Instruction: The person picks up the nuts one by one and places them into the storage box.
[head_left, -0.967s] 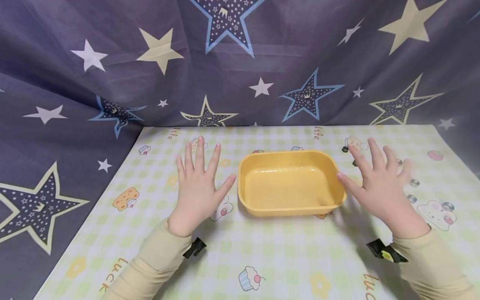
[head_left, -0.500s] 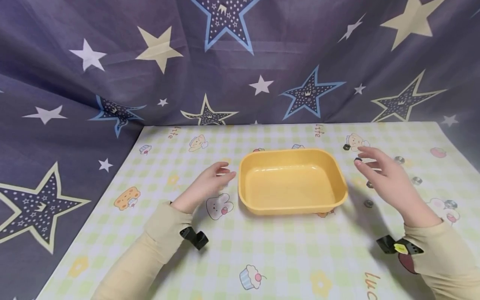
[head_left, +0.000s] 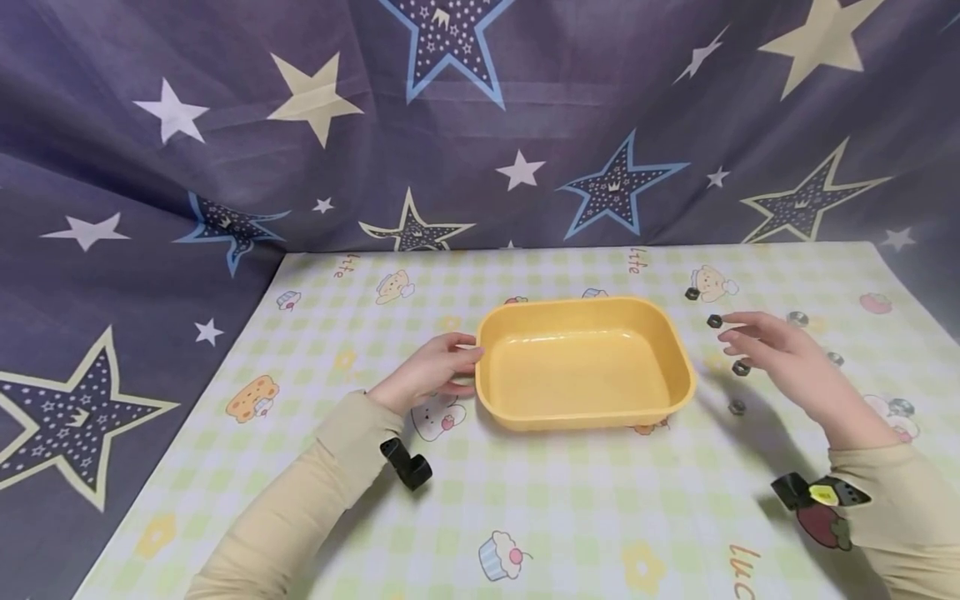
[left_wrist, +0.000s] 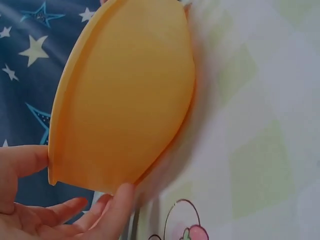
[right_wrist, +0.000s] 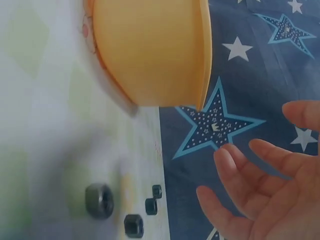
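A yellow rectangular tub (head_left: pixel 585 367) with rounded corners stands on the table, nothing inside it. My left hand (head_left: pixel 435 367) is at its left end. In the left wrist view the thumb (left_wrist: pixel 30 159) meets the tub's rim and the fingertips (left_wrist: pixel 122 195) lie against the lower outer wall. To the right of the tub, my right hand (head_left: pixel 780 354) hovers over the table with loosely bent fingers and holds nothing. Close by its fingertips are dark hex nuts (head_left: pixel 715 321), with another dark nut (head_left: pixel 741 367) just below. Several nuts (right_wrist: pixel 134 226) also show in the right wrist view.
Silver nuts (head_left: pixel 797 318) lie right of and partly behind the right hand, one silver nut (head_left: pixel 902 407) near the wrist. A checked cloth (head_left: pixel 420 533) with cartoon prints covers the table. A dark star-patterned curtain (head_left: pixel 465 167) hangs behind and to the left.
Both hands were spread flat, fingers pointing forward; they then turned with fingers inward. The left has moved right onto the tub's end. The right has drawn back right from the tub's edge, beside the nuts.
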